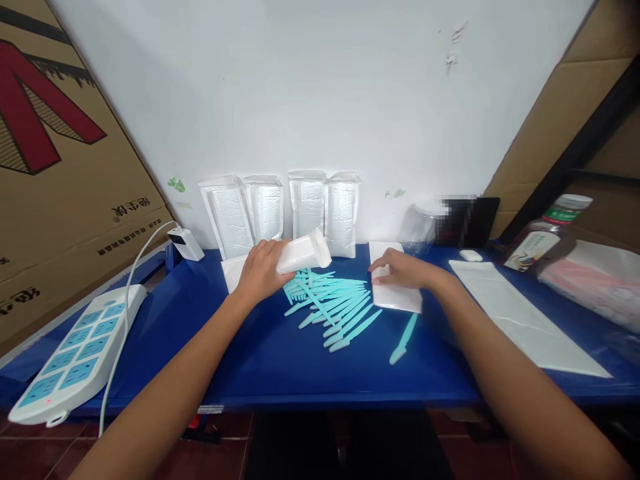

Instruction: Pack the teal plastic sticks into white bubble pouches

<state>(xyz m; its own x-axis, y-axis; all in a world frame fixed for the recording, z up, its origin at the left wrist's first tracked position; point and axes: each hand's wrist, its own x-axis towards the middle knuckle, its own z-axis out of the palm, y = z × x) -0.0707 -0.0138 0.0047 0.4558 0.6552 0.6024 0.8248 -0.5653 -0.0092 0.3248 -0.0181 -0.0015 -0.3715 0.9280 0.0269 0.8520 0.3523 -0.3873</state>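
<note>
My left hand [264,268] is wrapped round a white padded envelope [303,255], lifted above the table with its folded end toward the right. Another white envelope [231,272] lies beneath that hand, partly hidden by it. Fingers bent and apart, my right hand [397,268] is over a white padded envelope [397,299] on the table; I see nothing lifted in it. Between the hands lies a fanned pile of slim teal sticks, which look like eyebrow razors [335,300]. One single teal razor [404,340] lies apart, below the right envelope.
Several silvery padded envelopes [307,203] lean upright against the wall. A long white sheet [530,317] lies right on the blue table [300,380]. A power strip [83,353] and a white charger [186,243] are left; a bottle [545,233] and clear jar [420,227] stand right.
</note>
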